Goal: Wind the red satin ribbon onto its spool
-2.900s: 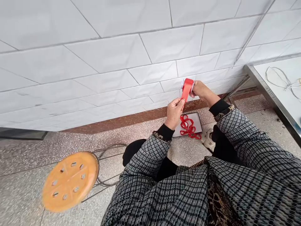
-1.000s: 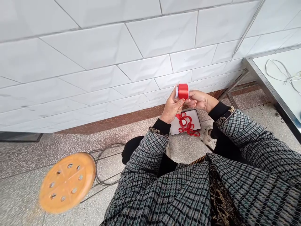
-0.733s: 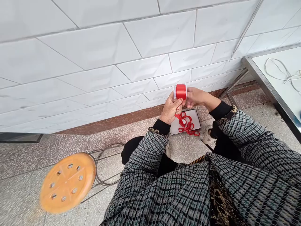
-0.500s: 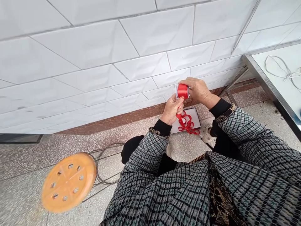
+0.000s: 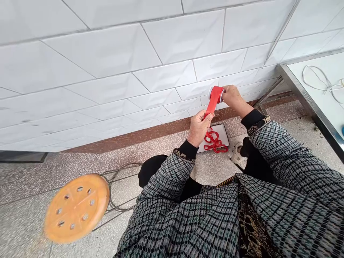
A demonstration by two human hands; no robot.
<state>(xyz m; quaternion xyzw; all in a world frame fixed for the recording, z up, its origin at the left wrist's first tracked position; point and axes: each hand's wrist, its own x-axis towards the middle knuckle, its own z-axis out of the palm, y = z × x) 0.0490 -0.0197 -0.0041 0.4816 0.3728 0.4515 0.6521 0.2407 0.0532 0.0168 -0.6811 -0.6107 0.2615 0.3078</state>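
My right hand [image 5: 233, 97] holds a white spool [image 5: 221, 96] of red ribbon by its right side. A flat length of red ribbon [image 5: 213, 103] stretches down and left from the spool to my left hand [image 5: 200, 125], whose fingers and thumb are closed on it. Below my hands, loose loops of ribbon [image 5: 215, 142] lie over a shallow white box [image 5: 223, 132] on the floor.
A stool with a round orange seat [image 5: 77, 208] and metal legs is at the lower left. A metal-edged table [image 5: 303, 93] with a white cable [image 5: 326, 84] stands at the right. A white tiled wall [image 5: 120, 46] rises in front. My shoe [image 5: 237, 154] is beside the box.
My right hand and the spool have moved right and slightly up, away from my left hand. A length of ribbon now spans the gap between them.
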